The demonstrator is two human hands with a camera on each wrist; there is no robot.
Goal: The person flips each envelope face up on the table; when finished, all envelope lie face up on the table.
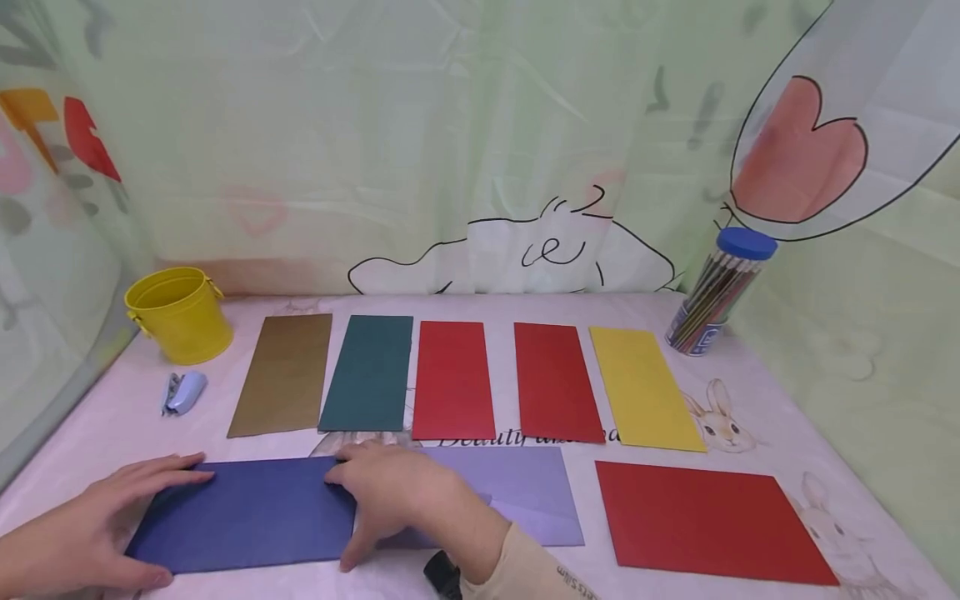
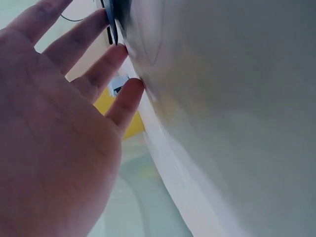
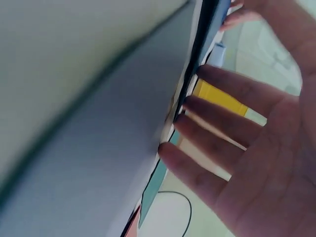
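In the head view a dark blue sheet [image 1: 255, 517] lies lengthwise at the front left. My left hand [image 1: 112, 521] spans its left end, fingertips by the top corner and thumb by the bottom corner. Across its right end stretches my right hand [image 1: 397, 496], with fingers at the top edge and thumb near the bottom edge. A lilac sheet [image 1: 525, 500] lies to the right, partly hidden under my right hand and forearm. Both wrist views show fairly straight, spread fingers, their tips at the sheet's edge or the table; the right wrist view shows the blue sheet [image 3: 200, 44] edge-on.
Behind stand in a row brown [image 1: 285, 375], green [image 1: 369, 375], red [image 1: 453, 379], red [image 1: 557, 382] and yellow [image 1: 647, 387] sheets, lying flat. Another red sheet [image 1: 712, 521] lies right. A yellow bucket [image 1: 183, 329], light blue stapler [image 1: 183, 393] and pencil tub [image 1: 712, 304] stand around them.
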